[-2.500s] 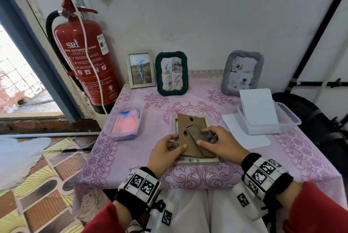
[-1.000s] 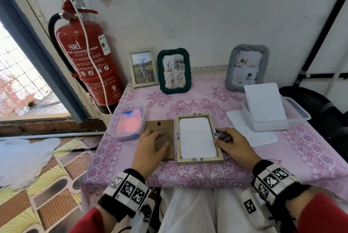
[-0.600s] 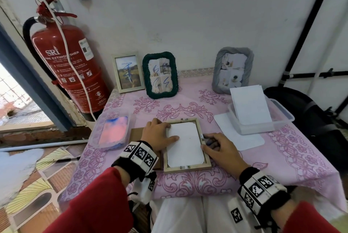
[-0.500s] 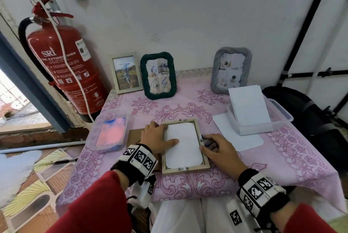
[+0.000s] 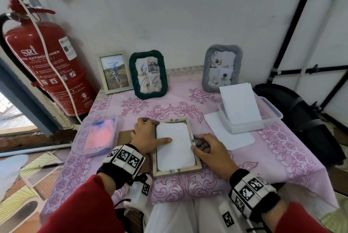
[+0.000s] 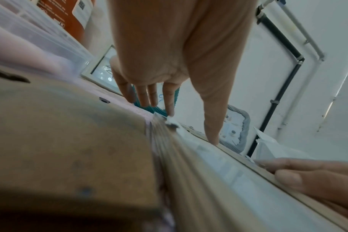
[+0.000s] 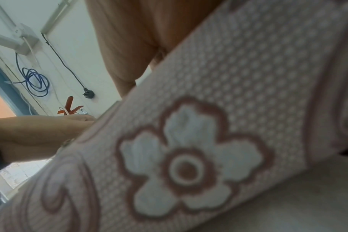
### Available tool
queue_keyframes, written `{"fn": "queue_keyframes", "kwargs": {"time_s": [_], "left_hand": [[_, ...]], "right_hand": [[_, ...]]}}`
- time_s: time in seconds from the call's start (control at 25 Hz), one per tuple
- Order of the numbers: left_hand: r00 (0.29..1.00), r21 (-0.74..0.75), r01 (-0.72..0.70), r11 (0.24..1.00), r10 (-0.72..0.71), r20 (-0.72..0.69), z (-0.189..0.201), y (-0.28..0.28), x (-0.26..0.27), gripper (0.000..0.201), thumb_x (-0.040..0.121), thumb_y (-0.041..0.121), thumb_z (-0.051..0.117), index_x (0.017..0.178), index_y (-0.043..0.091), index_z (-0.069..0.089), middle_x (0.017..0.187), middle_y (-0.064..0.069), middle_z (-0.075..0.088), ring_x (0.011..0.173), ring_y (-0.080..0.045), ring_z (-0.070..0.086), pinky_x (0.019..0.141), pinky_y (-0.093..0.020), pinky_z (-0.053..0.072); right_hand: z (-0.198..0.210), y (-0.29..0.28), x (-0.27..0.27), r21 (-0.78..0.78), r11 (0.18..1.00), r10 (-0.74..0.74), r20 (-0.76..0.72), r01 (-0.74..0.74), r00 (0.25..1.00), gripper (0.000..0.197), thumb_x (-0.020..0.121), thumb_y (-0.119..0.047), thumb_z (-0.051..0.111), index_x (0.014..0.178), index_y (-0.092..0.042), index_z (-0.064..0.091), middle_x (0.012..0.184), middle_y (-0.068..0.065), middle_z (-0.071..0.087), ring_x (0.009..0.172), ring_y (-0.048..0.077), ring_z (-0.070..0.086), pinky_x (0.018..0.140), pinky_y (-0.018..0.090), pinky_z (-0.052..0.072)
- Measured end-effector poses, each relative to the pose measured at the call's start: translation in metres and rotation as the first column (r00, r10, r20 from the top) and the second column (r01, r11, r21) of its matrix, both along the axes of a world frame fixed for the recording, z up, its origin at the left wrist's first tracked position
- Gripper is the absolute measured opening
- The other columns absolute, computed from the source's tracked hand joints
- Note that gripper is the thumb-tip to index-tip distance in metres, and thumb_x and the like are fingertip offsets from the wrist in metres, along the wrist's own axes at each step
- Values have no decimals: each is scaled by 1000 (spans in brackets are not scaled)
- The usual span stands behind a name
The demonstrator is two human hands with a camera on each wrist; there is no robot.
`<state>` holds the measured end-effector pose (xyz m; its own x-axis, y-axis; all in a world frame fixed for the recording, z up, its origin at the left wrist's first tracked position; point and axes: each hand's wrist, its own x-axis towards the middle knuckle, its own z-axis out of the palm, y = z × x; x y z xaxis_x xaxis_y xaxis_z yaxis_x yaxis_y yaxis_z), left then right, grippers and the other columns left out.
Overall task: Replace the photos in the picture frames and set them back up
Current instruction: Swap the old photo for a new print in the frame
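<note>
A light wooden frame (image 5: pixel 176 170) lies face down near the table's front edge, with a white photo back (image 5: pixel 175 144) showing inside it. My left hand (image 5: pixel 150 132) rests across its left side: the thumb presses flat on the photo and the straight fingers (image 6: pixel 170 100) touch the far left corner. Under that wrist lies the brown backing board (image 6: pixel 69 141), off the frame on its left. My right hand (image 5: pixel 201 148) grips the frame's right rim, thumb on top and fingers curled against the side. In the right wrist view I see mostly tablecloth.
Three frames stand along the wall: pale wood (image 5: pixel 114 72), green (image 5: pixel 147 74) and grey (image 5: pixel 222 68). A clear tub of pink prints (image 5: pixel 98 134) sits left, a tub of white sheets (image 5: pixel 243 108) right, with a loose sheet (image 5: pixel 229 136) beside it. A fire extinguisher (image 5: pixel 47 66) stands left.
The backing board came off the frame and was laid to its left. My left hand then moved from the board onto the photo. The right hand stayed at the frame's right rim.
</note>
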<state>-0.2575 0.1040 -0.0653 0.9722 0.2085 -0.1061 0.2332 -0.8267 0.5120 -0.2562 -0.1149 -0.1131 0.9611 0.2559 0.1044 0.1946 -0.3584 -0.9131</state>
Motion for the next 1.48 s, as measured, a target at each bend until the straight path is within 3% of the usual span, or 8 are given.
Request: {"fn": "queue_keyframes", "kwargs": {"time_s": [0.12,0.28,0.48,0.64,0.84,1.08,1.4,1.48], "left_hand": [[991,-371,102,923,-62,120,7,2,-7,57,75,19,77,122,22,44,105,-3,52,98,-21,53,80,-25,49],[978,-623,177,762,-206,26,13,1,-18,83,80,-7,64,132,44,24,103,-8,62,89,-19,63,67,-23,55],[982,-626,180,759,-175,70,14,0,-23,104,80,-9,63,142,46,2,113,-9,63,97,-22,65,77,-31,56],[986,-669,166,725,-102,135,17,-1,-26,100,80,-5,66,140,49,8,113,-6,64,95,-28,68,83,-41,56],[982,-710,147,689,-14,190,17,-17,-19,97,77,-3,70,142,41,13,116,-8,61,95,-25,67,71,-40,59],[987,-725,112,680,9,161,5,-52,-2,106,74,0,73,148,30,4,122,-11,56,110,-30,60,87,-53,53],[991,-755,115,646,-21,133,-14,-105,15,106,73,-7,72,148,21,3,134,-13,49,119,-26,52,100,-48,45],[993,-773,113,624,-37,115,-16,-116,19,105,74,-9,70,148,22,2,128,-13,52,113,-28,55,92,-47,51]], "right_hand": [[2,1,-1,-9,1000,-5,6,5,1000,28,83,-16,67,111,-16,62,88,-4,54,70,5,51,68,11,45],[3,2,-2,-11,1000,-7,-8,7,1000,29,83,-16,67,111,-14,62,87,-4,53,72,7,51,72,17,47],[9,0,-3,-7,1000,15,-50,-16,999,29,86,-15,65,114,-13,60,93,-1,54,78,9,52,79,22,49],[25,-12,-1,123,988,116,-164,-96,980,29,90,-4,56,120,-7,58,97,8,54,80,17,55,74,26,55],[60,-49,8,-156,987,74,308,-26,948,33,86,2,54,112,-16,62,99,0,53,87,5,54,77,8,42],[68,-110,38,-759,608,21,309,233,951,35,84,-21,56,119,-26,54,113,-4,53,113,17,46,92,34,29],[63,-130,40,-554,783,-43,404,282,914,16,86,-8,60,96,-15,70,96,-2,70,95,21,63,89,42,45],[64,-135,40,-513,811,-57,408,280,911,15,86,-9,61,97,-14,69,97,-1,70,96,20,63,89,43,45]]}}
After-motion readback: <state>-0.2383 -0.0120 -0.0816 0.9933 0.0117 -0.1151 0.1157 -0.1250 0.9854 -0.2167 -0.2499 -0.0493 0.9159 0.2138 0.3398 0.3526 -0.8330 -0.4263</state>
